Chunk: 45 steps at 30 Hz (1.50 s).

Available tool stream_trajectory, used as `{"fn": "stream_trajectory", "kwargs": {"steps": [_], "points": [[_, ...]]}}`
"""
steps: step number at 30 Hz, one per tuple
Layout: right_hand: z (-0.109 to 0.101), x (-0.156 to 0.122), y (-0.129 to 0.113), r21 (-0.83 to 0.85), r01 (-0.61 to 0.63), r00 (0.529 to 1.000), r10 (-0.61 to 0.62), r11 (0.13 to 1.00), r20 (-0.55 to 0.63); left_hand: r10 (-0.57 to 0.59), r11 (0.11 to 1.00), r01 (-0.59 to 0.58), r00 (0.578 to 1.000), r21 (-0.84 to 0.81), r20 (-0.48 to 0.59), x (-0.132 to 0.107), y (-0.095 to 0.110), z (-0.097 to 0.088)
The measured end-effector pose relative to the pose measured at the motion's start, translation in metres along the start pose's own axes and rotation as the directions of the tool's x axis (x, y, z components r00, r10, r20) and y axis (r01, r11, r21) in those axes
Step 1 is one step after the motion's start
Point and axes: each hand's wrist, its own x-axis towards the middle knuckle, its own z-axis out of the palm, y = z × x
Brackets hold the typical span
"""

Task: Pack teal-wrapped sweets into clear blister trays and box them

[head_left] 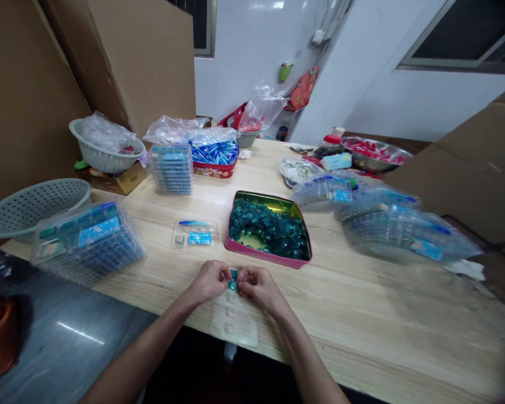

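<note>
My left hand [208, 281] and my right hand [258, 286] meet near the front edge of the wooden table [362, 303]. Both pinch one small teal piece [233, 279] between their fingertips. Under them lies a clear plastic blister tray [235, 325], flat on the table. Just beyond my hands stands a pink-rimmed tin [269, 258] filled with many teal pieces. A filled blister pack [194, 233] with a blue pen-like item and a teal card lies left of the tin.
A stack of filled packs [88, 238] sits at the left, another stack [171, 169] further back. Loose clear packs [387, 224] spread across the right. Two white baskets [33, 205] [105, 148], a red tin of blue items [214, 154] and cardboard boxes [126, 62] stand behind.
</note>
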Motion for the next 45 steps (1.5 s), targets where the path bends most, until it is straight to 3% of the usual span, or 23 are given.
{"fn": "stream_trajectory", "kwargs": {"steps": [5,7,15,20,24,30,35,38,42,45], "points": [[-0.005,0.001,-0.005,-0.047,0.055,0.987,-0.047,0.997,0.154,0.089,0.995,-0.092,0.993,0.033,0.081,-0.004,0.000,-0.001],[-0.005,0.002,-0.002,-0.087,0.084,0.985,-0.070,0.993,0.160,0.107,0.992,-0.112,0.992,0.063,0.071,-0.005,0.000,0.002],[0.004,0.006,0.017,-0.354,0.179,0.968,-0.229,0.918,-0.104,0.065,0.988,-0.053,0.995,0.143,-0.078,-0.003,-0.001,0.009],[0.009,0.006,0.007,-0.595,0.142,0.940,-0.296,0.791,-0.169,0.101,0.943,-0.081,0.994,0.322,-0.045,-0.002,0.004,0.010],[0.014,0.005,0.003,-0.705,0.085,0.931,-0.308,0.704,-0.196,0.093,0.931,-0.074,0.995,0.358,-0.036,-0.006,0.007,0.008],[0.013,0.003,0.006,-0.673,0.145,0.920,-0.350,0.725,-0.178,0.170,0.952,-0.160,0.985,0.260,-0.015,-0.012,0.008,0.006],[-0.023,0.016,-0.021,-0.565,0.269,0.896,-0.418,0.780,-0.149,0.111,0.970,-0.100,0.993,0.223,-0.038,-0.008,0.004,0.010],[-0.048,0.042,-0.048,-0.742,0.193,0.879,-0.449,0.643,-0.160,0.091,0.979,-0.079,0.995,0.189,-0.052,-0.005,0.003,0.012],[-0.059,0.082,-0.067,-0.943,-0.021,0.946,-0.299,0.331,-0.126,0.093,0.986,-0.084,0.994,0.145,-0.057,-0.003,0.001,0.011],[-0.058,0.096,-0.068,-0.959,-0.020,0.957,-0.272,0.281,-0.100,0.118,0.991,-0.111,0.989,0.074,-0.093,-0.004,-0.002,0.009]]}}
